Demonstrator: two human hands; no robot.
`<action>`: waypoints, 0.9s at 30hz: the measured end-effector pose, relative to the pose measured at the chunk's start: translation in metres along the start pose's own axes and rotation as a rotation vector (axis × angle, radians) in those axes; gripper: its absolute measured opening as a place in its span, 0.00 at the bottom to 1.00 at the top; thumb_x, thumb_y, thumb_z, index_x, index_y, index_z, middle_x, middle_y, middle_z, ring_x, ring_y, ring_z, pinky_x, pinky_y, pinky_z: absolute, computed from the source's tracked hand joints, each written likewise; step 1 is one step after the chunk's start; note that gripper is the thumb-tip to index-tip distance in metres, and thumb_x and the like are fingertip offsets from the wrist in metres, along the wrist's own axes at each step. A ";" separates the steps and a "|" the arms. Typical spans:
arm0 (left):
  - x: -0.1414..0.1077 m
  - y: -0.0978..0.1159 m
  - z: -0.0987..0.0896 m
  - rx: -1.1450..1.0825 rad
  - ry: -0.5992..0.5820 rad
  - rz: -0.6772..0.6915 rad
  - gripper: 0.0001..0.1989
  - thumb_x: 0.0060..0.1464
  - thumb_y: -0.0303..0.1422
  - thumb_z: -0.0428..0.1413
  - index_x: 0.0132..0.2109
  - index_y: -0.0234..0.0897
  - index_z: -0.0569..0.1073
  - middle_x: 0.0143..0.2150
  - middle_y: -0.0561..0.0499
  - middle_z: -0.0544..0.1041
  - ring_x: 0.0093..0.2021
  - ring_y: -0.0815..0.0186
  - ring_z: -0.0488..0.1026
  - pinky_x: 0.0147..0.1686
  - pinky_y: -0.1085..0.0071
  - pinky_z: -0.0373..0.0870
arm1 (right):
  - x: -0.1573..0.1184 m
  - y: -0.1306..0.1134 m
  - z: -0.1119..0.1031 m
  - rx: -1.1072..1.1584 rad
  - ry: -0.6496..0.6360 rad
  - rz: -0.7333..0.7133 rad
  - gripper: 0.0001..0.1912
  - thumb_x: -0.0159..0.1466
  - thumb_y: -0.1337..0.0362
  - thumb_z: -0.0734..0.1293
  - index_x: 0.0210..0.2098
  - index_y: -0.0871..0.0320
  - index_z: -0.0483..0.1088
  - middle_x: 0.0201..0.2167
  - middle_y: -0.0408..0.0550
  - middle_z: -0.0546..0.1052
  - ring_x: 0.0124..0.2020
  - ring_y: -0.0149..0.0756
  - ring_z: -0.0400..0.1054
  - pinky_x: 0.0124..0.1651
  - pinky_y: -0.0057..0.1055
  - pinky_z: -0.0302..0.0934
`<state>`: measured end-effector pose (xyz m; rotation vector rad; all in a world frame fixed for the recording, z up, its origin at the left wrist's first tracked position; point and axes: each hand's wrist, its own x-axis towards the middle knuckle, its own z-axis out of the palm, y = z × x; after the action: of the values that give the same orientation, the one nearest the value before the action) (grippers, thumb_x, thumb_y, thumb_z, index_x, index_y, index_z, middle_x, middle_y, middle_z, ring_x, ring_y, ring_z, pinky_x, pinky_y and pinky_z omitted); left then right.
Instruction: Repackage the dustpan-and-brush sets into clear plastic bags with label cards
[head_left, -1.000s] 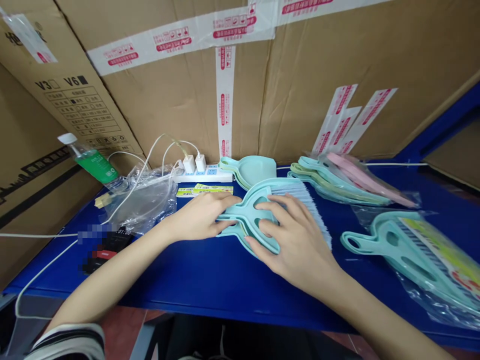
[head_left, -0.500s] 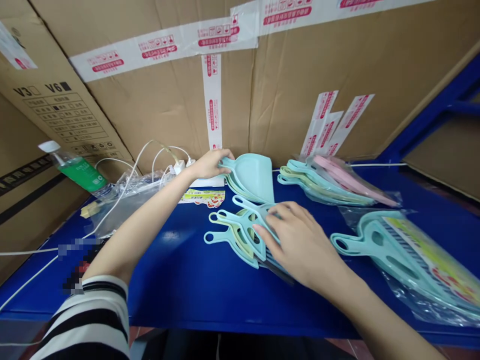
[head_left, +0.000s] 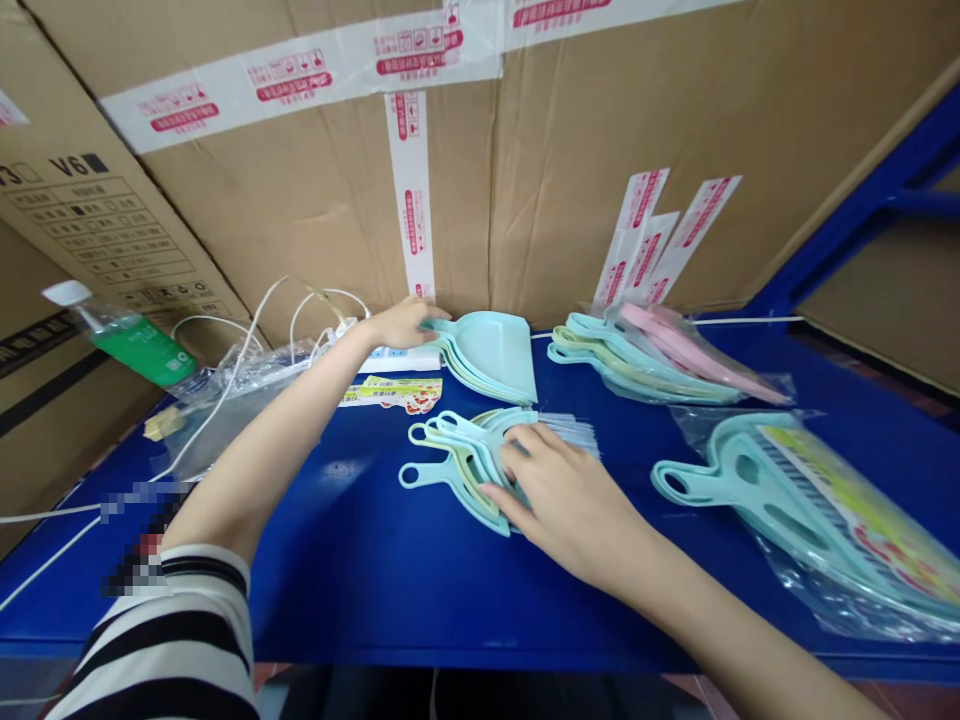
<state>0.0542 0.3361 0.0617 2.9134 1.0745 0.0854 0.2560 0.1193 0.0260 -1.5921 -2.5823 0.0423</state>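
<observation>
A stack of light blue and pale green dustpans (head_left: 496,350) stands against the cardboard at the back. My left hand (head_left: 405,322) holds the stack by its handles, fingers closed at the handle end. Nearer to me lies a fanned pile of hand brushes (head_left: 459,478) with light blue and yellow-green handles, ring ends pointing left. My right hand (head_left: 559,495) curls over the upper brushes, thumb on the near side and fingers on the far side. Pale bristles (head_left: 574,432) stick out beyond its knuckles. The palm side is hidden.
On the right lie a bagged dustpan and brush set (head_left: 795,510) and a bagged pile (head_left: 652,355) in blue, green and pink. Printed cards (head_left: 401,393), a power strip (head_left: 397,360), white cables, plastic bags and a green bottle (head_left: 139,345) sit left. Cardboard (head_left: 315,220) walls the back.
My right hand has moved slightly left and down, bringing the upper brush closer onto the pile. Pale bristles now show beyond it. My left hand stays at the dustpan handles; the view has shifted slightly.
</observation>
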 end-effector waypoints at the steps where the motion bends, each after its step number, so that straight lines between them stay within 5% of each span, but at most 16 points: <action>1: 0.000 0.000 0.000 0.004 -0.002 -0.005 0.22 0.58 0.33 0.51 0.58 0.34 0.71 0.54 0.42 0.75 0.56 0.56 0.68 0.57 0.58 0.62 | 0.000 0.001 0.000 0.010 0.015 -0.008 0.09 0.67 0.60 0.63 0.33 0.57 0.71 0.37 0.52 0.76 0.41 0.44 0.71 0.37 0.35 0.65; 17: 0.001 0.013 -0.002 0.043 0.077 -0.003 0.19 0.59 0.37 0.52 0.54 0.31 0.73 0.52 0.40 0.75 0.56 0.53 0.67 0.58 0.54 0.60 | 0.005 0.003 0.005 0.048 0.130 0.047 0.04 0.66 0.64 0.63 0.39 0.58 0.68 0.36 0.51 0.78 0.39 0.45 0.73 0.32 0.34 0.61; 23: -0.036 0.065 0.006 0.051 0.415 -0.019 0.17 0.65 0.36 0.45 0.51 0.32 0.74 0.49 0.39 0.75 0.52 0.53 0.67 0.53 0.55 0.64 | 0.010 0.004 0.007 0.092 0.132 0.023 0.05 0.65 0.64 0.66 0.40 0.58 0.69 0.39 0.52 0.79 0.42 0.45 0.73 0.38 0.35 0.64; 27: -0.071 0.106 0.021 -0.092 0.257 0.231 0.18 0.68 0.38 0.43 0.51 0.34 0.74 0.45 0.44 0.77 0.46 0.58 0.71 0.48 0.60 0.66 | 0.013 0.002 0.006 0.107 0.104 0.046 0.06 0.68 0.66 0.63 0.42 0.61 0.70 0.40 0.55 0.79 0.44 0.46 0.74 0.38 0.34 0.64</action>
<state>0.0706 0.2092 0.0430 2.9859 0.7282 0.5140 0.2514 0.1321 0.0210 -1.5718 -2.4231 0.0969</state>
